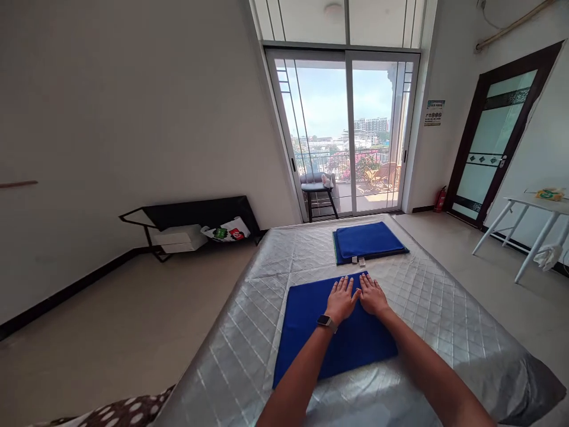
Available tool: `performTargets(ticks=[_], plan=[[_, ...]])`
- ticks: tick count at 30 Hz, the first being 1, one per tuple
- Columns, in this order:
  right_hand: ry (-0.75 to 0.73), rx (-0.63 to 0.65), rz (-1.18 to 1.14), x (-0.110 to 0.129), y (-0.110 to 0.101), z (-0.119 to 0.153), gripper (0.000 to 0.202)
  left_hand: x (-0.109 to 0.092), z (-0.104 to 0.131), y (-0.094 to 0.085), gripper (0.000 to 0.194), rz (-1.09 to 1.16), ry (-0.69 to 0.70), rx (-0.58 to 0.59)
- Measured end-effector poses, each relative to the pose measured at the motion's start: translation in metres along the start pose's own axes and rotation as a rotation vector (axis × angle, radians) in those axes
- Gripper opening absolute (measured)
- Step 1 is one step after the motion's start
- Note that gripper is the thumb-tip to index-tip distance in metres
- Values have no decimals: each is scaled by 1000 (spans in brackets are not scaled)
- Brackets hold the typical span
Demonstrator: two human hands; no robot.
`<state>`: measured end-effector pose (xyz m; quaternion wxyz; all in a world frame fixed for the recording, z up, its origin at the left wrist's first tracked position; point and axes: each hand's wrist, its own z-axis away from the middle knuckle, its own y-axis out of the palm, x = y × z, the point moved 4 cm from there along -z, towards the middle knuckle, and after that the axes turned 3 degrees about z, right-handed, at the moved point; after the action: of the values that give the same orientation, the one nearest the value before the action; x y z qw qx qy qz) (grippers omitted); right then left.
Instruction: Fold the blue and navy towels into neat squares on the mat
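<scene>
A flat blue cloth piece (pixel 306 320), roughly rectangular, lies on the silver quilted cover (pixel 249 332) in front of me. My left hand (pixel 341 301) rests palm down on its upper middle, fingers stretched out, with a watch on the wrist. Close beside it, my right hand (pixel 372 295) lies flat near the cloth's far right corner, fingers extended. The thumbs nearly meet. Both forearms hide part of the cloth. Farther back sits a small stack of folded blue cloths (pixel 371 240), with darker layers beneath and white tags at its near edge.
A black-framed rack (pixel 200 213) with white boxes (pixel 180 238) and a printed bag (pixel 226 230) stands by the left wall. Beyond the bed are sliding glass doors (pixel 349 136). At right are a white table (pixel 533 201), a red fire extinguisher (pixel 440 199) and a dark-framed door (pixel 502 136).
</scene>
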<state>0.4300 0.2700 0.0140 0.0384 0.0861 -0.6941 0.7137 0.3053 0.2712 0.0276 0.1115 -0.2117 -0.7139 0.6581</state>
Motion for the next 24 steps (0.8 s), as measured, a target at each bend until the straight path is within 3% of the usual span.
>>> performTargets(ticks=[3,5,7,12,15,18,24], plan=[[-11,2,6,0,1,-1,63,-11,-12,9,63,16,-38,7],[-6,-3,9,0,1,-2,64,2,-11,12,65,18,-76,6],[1,-5,8,0,1,-3,65,30,-1,11,67,17,-134,-2],[-1,3,4,0,1,-2,66,128,41,2,70,-14,-352,-13],[6,19,5,-1,0,-1,67,163,57,0,70,-21,-425,-5],[18,35,6,-1,-1,-1,67,171,60,2,72,-6,-428,-2],[30,60,28,2,-7,-12,66,169,55,6,73,6,-419,-20]])
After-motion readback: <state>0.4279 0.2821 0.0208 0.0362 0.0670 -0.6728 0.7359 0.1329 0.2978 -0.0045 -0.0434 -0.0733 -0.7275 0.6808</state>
